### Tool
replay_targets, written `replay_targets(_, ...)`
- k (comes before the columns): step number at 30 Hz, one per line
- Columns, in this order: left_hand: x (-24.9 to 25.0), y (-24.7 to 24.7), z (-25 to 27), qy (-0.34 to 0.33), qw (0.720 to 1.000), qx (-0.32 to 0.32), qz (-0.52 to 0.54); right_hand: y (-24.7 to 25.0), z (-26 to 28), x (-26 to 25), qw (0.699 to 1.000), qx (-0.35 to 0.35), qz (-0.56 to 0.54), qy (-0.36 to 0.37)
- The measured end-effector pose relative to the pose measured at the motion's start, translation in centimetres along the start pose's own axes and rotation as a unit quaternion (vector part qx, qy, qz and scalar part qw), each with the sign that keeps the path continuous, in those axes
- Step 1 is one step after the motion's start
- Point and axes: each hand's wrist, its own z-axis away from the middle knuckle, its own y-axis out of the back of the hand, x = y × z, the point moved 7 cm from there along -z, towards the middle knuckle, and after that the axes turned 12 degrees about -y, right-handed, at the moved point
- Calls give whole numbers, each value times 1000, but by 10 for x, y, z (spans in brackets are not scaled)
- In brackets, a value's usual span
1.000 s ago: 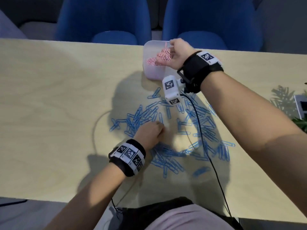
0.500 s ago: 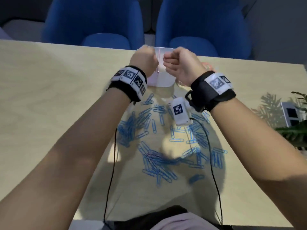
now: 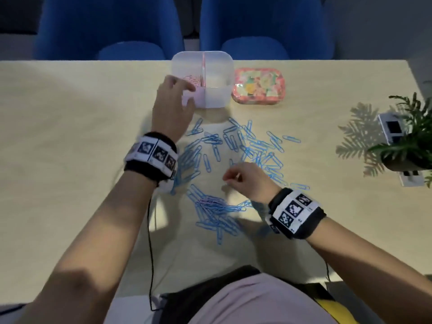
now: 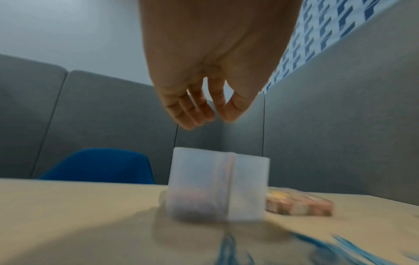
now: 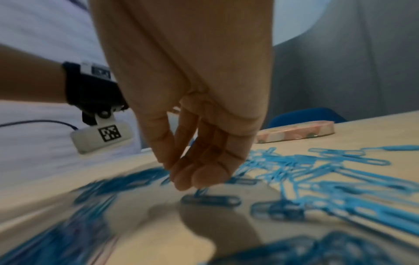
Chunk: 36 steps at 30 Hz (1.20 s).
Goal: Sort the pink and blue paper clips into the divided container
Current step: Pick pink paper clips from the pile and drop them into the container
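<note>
The clear divided container (image 3: 217, 66) stands at the table's far edge; pink paper clips (image 3: 192, 78) lie in its left compartment, and the right one looks empty. Many blue paper clips (image 3: 254, 146) are spread on the table in front of it, with a pinkish one (image 3: 209, 201) in the near pile. My left hand (image 3: 174, 101) hovers by the container's (image 4: 217, 188) front left corner, its fingers (image 4: 195, 111) relaxed and holding nothing. My right hand (image 3: 243, 178) is down among the blue clips, its bunched fingertips (image 5: 199, 177) pinching a blue clip (image 5: 200, 191).
A pink patterned tin (image 3: 258, 86) lies just right of the container. A potted plant (image 3: 411, 141) and a white device (image 3: 392, 129) sit at the right edge. Two blue chairs (image 3: 109, 31) stand behind the table. A black cable (image 3: 150, 242) runs from my left wrist.
Both hands were raised at the container. The left hand has drawn back slightly to its front left and opened. The right hand has dropped down into the blue clips.
</note>
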Motion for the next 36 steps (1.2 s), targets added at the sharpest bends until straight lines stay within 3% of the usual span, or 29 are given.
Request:
replay_targets(5, 19, -36, 125, 0, 970, -226, 85, -40, 15, -18, 992, -19, 119, 44)
replay_targets(9, 23, -53, 179, 0, 954, -288, 83, -47, 14, -16, 991, -9, 127, 45)
replay_targets(16, 10, -44, 186, 61, 972, -225, 9, -12, 8, 23, 998, 35, -51, -8)
replay_targets(22, 32, -51, 173, -3, 973, -229, -23, 11, 4, 61, 990, 47, -118, -62)
replay_targets(26, 28, -58, 172, 4, 964, -267, -18, 27, 17, 52, 979, 200, 18, -44)
replay_targets(28, 25, -59, 172, 14, 961, -275, -13, 13, 22, 33, 983, 174, 62, 5)
replay_targets(31, 21, -60, 172, 25, 960, -280, -2, -24, 21, 16, 993, 60, 96, 39)
replay_targets(36, 14, -46, 168, 99, 964, -230, 84, -38, 15, 15, 998, 29, 58, 22)
